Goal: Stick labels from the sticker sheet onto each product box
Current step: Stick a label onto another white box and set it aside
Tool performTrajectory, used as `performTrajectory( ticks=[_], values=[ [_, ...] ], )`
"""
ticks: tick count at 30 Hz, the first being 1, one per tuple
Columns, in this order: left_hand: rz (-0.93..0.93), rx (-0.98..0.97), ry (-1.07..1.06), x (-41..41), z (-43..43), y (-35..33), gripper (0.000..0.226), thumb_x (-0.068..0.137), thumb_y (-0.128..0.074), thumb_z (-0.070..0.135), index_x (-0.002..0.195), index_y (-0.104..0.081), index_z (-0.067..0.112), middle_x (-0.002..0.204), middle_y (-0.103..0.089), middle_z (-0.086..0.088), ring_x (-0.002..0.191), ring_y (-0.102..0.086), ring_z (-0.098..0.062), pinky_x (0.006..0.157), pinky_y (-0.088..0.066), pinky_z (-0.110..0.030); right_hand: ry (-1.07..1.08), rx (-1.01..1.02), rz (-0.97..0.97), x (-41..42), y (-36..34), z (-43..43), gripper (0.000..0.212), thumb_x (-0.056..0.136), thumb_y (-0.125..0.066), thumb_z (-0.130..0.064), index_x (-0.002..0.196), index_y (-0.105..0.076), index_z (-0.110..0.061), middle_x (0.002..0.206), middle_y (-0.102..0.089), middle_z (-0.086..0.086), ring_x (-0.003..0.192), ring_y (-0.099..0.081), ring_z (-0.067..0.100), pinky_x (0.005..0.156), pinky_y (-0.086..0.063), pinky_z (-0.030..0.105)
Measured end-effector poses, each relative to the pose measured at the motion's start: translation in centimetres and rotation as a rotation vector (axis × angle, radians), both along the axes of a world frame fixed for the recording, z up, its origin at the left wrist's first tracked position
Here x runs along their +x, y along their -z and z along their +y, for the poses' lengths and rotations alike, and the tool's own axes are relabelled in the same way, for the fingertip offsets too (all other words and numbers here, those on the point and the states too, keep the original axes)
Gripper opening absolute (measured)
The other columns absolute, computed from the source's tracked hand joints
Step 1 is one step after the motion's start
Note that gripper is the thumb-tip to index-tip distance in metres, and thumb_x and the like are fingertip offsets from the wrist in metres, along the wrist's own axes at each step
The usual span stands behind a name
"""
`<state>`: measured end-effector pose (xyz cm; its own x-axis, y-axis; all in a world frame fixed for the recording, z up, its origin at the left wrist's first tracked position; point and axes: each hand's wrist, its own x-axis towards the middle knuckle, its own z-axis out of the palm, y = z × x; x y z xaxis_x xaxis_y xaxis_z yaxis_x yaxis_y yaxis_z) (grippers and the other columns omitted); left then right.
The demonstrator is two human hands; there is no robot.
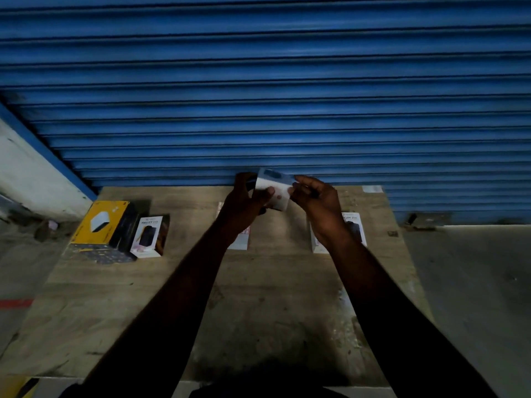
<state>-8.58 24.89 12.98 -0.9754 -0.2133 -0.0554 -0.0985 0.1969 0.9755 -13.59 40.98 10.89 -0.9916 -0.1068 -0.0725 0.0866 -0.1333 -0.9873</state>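
Observation:
A small white product box [274, 188] is held up above the far part of the wooden table [258, 297]. My left hand [244, 198] grips its left side with the thumb on the front face. My right hand [317, 202] pinches its right edge with thumb and fingertips. Whether a label sits between those fingers is too blurred to tell. Under my left forearm lies a white sheet with red marks [240, 239], partly hidden. A white box [352, 228] lies under my right wrist.
At the table's left stand a yellow and black box [105, 225] and a white box with a dark device pictured on it [149, 235]. A blue roller shutter [273, 81] closes off the far side. Concrete floor [474, 282] lies to the right.

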Motion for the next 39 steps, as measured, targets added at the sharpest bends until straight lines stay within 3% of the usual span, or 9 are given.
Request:
performTrajectory(
  ticks=[5, 9, 13, 20, 25, 29, 31, 35, 39],
  values=[
    [-0.106, 0.199, 0.005, 0.1, 0.7, 1.4, 0.039, 0.089, -0.062, 0.040, 0.121, -0.047, 0.025, 0.126, -0.054, -0.004, 0.114, -0.057, -0.023, 0.092, -0.053, -0.043, -0.085, -0.003, -0.019, 0.5, 0.8, 1.2, 0.044, 0.075, -0.070, 0.014, 0.112, -0.064, -0.008, 0.124, -0.065, 0.009, 0.112, -0.063, 0.015, 0.099, -0.051, 0.044],
    [-0.153, 0.303, -0.032, -0.5, 1.7, 1.8, 0.007, 0.092, -0.062, 0.022, 0.097, -0.057, 0.021, 0.104, -0.065, -0.005, 0.104, -0.063, -0.028, 0.086, -0.055, -0.041, -0.129, 0.003, 0.017, -0.4, 0.7, 1.7, 0.060, 0.065, -0.071, 0.023, 0.115, -0.057, -0.005, 0.128, -0.062, 0.012, 0.114, -0.062, 0.014, 0.097, -0.052, 0.041],
    [-0.114, 0.379, -0.129, -1.0, 2.3, 3.3, 0.039, 0.083, -0.071, 0.004, 0.113, -0.050, 0.014, 0.116, -0.063, -0.008, 0.106, -0.063, -0.024, 0.075, -0.057, -0.032, -0.148, 0.073, -0.006, -1.4, 1.6, 2.2, 0.075, 0.061, -0.074, 0.023, 0.127, -0.052, -0.007, 0.129, -0.059, 0.006, 0.122, -0.057, 0.018, 0.099, -0.051, 0.041],
    [-0.095, 0.199, -0.120, -1.9, 3.4, 5.3, 0.062, 0.076, -0.079, 0.009, 0.128, -0.045, 0.018, 0.118, -0.059, 0.003, 0.104, -0.060, -0.010, 0.088, -0.055, -0.037, -0.168, 0.185, -0.014, -2.6, 3.6, 3.8, 0.067, 0.063, -0.080, 0.013, 0.124, -0.060, -0.007, 0.123, -0.066, 0.009, 0.115, -0.062, 0.020, 0.097, -0.052, 0.048],
    [-0.083, 0.093, -0.070, -2.4, 5.0, 6.6, 0.058, 0.083, -0.072, 0.006, 0.134, -0.044, 0.011, 0.124, -0.058, 0.000, 0.102, -0.060, -0.008, 0.069, -0.054, -0.016, -0.076, 0.229, -0.033, -2.9, 5.0, 5.4, 0.047, 0.068, -0.078, 0.010, 0.110, -0.065, -0.008, 0.114, -0.068, 0.015, 0.109, -0.065, 0.028, 0.095, -0.053, 0.048],
    [-0.082, 0.034, -0.051, -3.5, 6.2, 7.8, 0.050, 0.083, -0.071, 0.005, 0.129, -0.052, 0.012, 0.120, -0.062, 0.001, 0.099, -0.063, -0.005, 0.072, -0.054, -0.015, 0.000, 0.206, -0.105, -2.9, 5.8, 6.8, 0.035, 0.075, -0.074, 0.008, 0.106, -0.062, -0.002, 0.100, -0.067, 0.017, 0.072, -0.067, 0.010, 0.064, -0.056, 0.026],
    [-0.090, -0.014, -0.006, -4.3, 6.6, 8.2, 0.048, 0.083, -0.069, 0.005, 0.128, -0.054, 0.014, 0.119, -0.064, 0.001, 0.099, -0.064, -0.009, 0.076, -0.056, -0.022, 0.037, 0.217, -0.165, -2.9, 6.0, 7.4, 0.031, 0.079, -0.074, 0.002, 0.104, -0.057, -0.005, 0.094, -0.064, 0.017, 0.055, -0.062, 0.006, 0.050, -0.052, 0.025],
    [-0.019, -0.163, 0.143, -6.1, 6.4, 9.4, 0.046, 0.075, -0.056, 0.014, 0.120, -0.062, 0.018, 0.119, -0.067, -0.005, 0.106, -0.065, -0.022, 0.090, -0.053, -0.049, 0.025, 0.252, -0.228, -3.4, 6.4, 9.0, 0.066, 0.077, -0.079, -0.005, 0.122, -0.034, -0.024, 0.077, -0.066, 0.010, 0.068, -0.063, 0.027, 0.068, -0.056, 0.052],
    [0.001, -0.295, 0.233, -7.5, 6.8, 10.0, 0.038, 0.078, -0.051, 0.030, 0.113, -0.067, 0.027, 0.113, -0.070, -0.004, 0.103, -0.066, -0.024, 0.088, -0.053, -0.045, -0.033, 0.401, -0.236, -4.1, 7.0, 10.5, 0.055, 0.062, -0.089, -0.027, 0.101, -0.051, -0.025, 0.086, -0.070, 0.017, 0.072, -0.069, 0.030, 0.066, -0.057, 0.048]
  ],
)
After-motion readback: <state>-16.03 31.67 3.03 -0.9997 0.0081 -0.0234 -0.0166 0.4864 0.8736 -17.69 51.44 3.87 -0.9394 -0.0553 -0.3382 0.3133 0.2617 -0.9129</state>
